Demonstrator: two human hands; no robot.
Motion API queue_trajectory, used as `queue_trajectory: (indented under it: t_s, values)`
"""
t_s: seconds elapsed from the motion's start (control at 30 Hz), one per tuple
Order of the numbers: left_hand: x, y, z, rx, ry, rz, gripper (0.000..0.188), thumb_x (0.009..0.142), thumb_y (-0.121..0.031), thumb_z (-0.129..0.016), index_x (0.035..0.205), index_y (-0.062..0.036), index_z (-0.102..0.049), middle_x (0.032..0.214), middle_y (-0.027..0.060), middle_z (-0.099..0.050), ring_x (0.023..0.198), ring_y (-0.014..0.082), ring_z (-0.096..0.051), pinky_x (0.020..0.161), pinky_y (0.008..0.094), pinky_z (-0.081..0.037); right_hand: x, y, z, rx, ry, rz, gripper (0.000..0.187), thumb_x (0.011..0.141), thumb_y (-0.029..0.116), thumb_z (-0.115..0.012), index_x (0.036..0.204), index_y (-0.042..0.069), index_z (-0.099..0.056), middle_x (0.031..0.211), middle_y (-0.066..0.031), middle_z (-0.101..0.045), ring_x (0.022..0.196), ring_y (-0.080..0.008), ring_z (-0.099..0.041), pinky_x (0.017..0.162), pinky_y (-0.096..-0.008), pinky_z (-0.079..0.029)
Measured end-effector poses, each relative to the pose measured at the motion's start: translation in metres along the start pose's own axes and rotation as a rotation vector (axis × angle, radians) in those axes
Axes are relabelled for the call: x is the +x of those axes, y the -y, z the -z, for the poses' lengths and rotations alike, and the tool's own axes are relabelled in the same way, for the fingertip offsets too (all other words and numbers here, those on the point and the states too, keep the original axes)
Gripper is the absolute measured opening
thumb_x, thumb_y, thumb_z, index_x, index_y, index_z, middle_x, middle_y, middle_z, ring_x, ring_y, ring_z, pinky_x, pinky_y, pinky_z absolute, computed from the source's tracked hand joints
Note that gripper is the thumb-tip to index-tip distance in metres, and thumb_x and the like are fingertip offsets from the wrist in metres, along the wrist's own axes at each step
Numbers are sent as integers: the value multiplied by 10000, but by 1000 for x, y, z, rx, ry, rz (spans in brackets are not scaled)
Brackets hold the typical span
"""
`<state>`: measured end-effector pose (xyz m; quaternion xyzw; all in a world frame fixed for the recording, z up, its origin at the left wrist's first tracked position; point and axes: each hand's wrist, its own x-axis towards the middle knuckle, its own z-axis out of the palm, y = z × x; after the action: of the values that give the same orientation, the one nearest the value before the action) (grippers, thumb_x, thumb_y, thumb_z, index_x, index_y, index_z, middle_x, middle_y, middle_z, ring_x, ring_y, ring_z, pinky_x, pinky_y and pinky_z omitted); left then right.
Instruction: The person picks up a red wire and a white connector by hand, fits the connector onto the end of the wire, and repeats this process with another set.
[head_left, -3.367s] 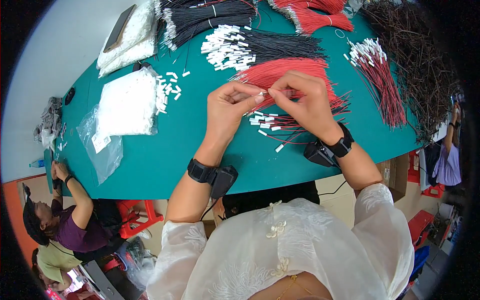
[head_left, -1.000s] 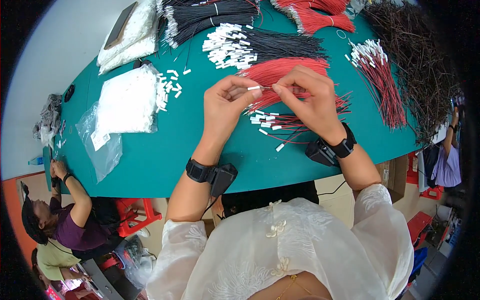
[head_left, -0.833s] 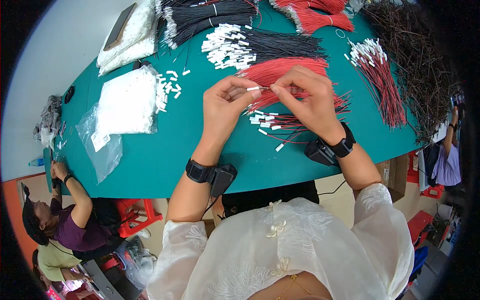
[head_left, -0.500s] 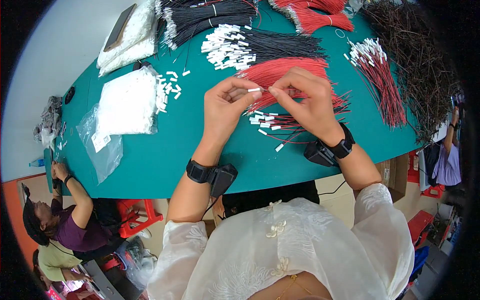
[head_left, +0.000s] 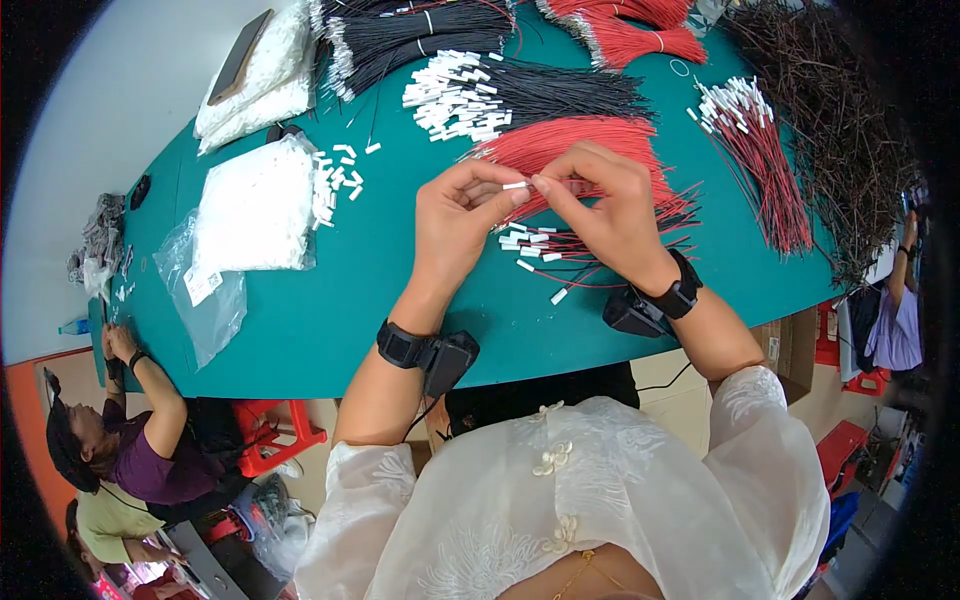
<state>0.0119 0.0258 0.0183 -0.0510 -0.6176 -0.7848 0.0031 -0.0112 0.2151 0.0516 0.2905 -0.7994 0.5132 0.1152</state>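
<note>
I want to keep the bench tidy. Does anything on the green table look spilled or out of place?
Yes. Small white plastic connectors lie scattered loose beside the open clear plastic bag, as if spilled. A few more lie below the hands, one apart near the green table edge.

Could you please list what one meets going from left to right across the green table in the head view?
Clear plastic bag → bag of white connectors → loose white connectors → left hand → small white connector pinched at the fingertips → right hand → red wires with white ends → dark wire heap.
</note>
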Motion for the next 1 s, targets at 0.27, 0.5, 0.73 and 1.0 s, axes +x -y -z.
queue_trajectory:
  t_s: [0.27,0.5,0.73,1.0]
  values:
    - [0,3,-1,-20,-19,3,153,870,52,-741,1018,37,-704,988,109,-745,930,145,-717,810,240,-569,1,-1,-3,19,-11,41,45,842,-11,-726,872,-28,-697,780,-84,-667,688,-165,-623,605,-287,-472]
    - [-1,3,-6,-106,-1,29,143,875,51,-732,1015,46,-700,984,113,-746,904,144,-720,797,239,-578,0,-2,-6,18,-27,42,44,838,-16,-723,860,-32,-689,781,-93,-672,700,-187,-642,616,-295,-489]
    - [-1,4,-5,-83,-13,12,134,882,54,-722,1014,47,-699,975,108,-742,902,137,-719,799,238,-580,1,-3,-5,32,-7,45,59,853,1,-725,882,-38,-692,799,-97,-685,702,-169,-647,598,-282,-487]
    - [8,2,10,27,-170,-86,117,885,17,-735,999,27,-705,944,67,-735,825,87,-678,719,223,-541,15,3,38,-13,297,-272,114,865,53,-755,924,-30,-705,794,-80,-708,722,-142,-677,594,-278,-500]
